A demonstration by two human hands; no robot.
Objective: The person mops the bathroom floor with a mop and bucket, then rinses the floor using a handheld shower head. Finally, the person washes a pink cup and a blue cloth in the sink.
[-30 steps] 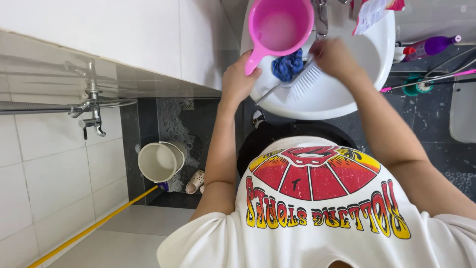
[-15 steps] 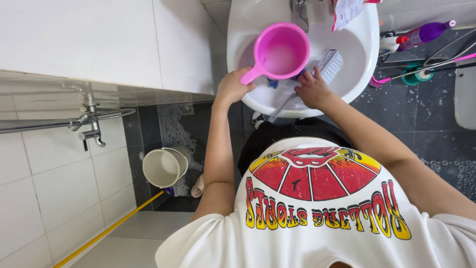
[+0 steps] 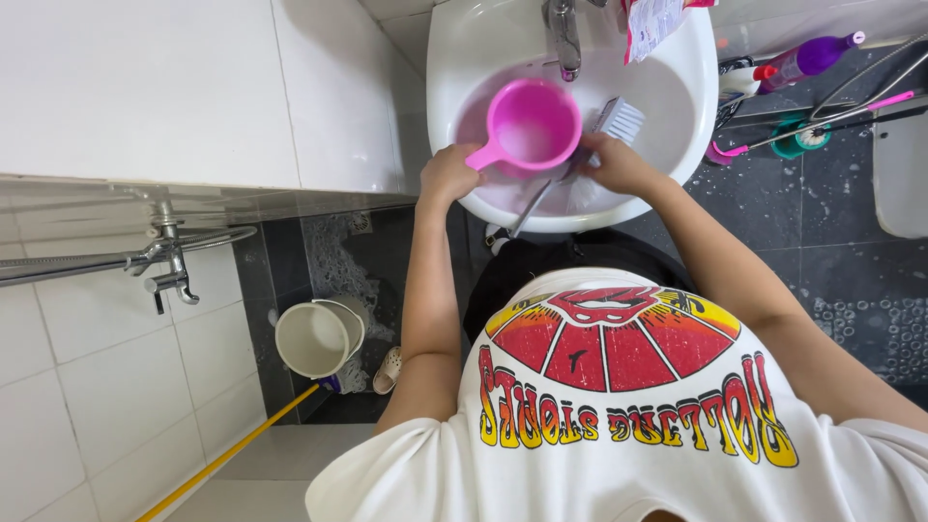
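The left grip (image 3: 449, 174) is closed around the handle of the pink plastic scoop (image 3: 530, 126) held over the white sink (image 3: 696, 116), while the right grip (image 3: 614, 164) clasps the white scrub brush (image 3: 611, 124) beside it; both look light, stiff and likely slippery when wet, best held by their handles.

A single head-worn camera looks steeply down from close above, past the shirt (image 3: 619, 387), onto the sink (image 3: 464, 58).

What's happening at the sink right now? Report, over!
Left hand grips pink scoop by its handle, over white sink. Right hand holds white scrub brush. Faucet just behind; nothing blocking.
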